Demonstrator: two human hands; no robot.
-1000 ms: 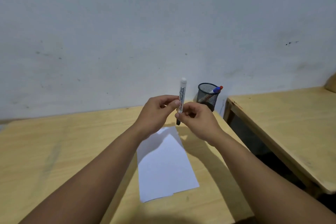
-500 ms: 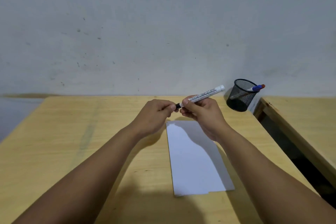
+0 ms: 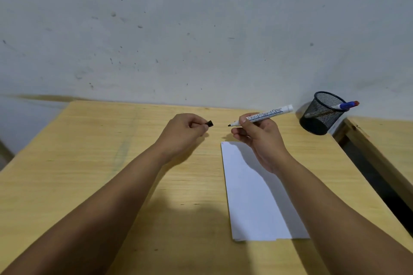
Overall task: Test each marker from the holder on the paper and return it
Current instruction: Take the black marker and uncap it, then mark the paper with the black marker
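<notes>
Now uncapped: a white board marker point(image 3: 266, 115) clamped in the right hand point(image 3: 260, 138), its black cap point(image 3: 209, 123) pinched by the left hand point(image 3: 183, 133).
Both hover above the wooden table point(image 3: 111, 163), beyond the paper point(image 3: 252, 203); the mesh holder point(image 3: 321, 114), far right, contains a blue marker point(image 3: 346, 105).

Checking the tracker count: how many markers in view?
2. A white board marker, uncapped, in the right hand; a blue-capped marker in the mesh holder. More may be hidden inside it.
</notes>
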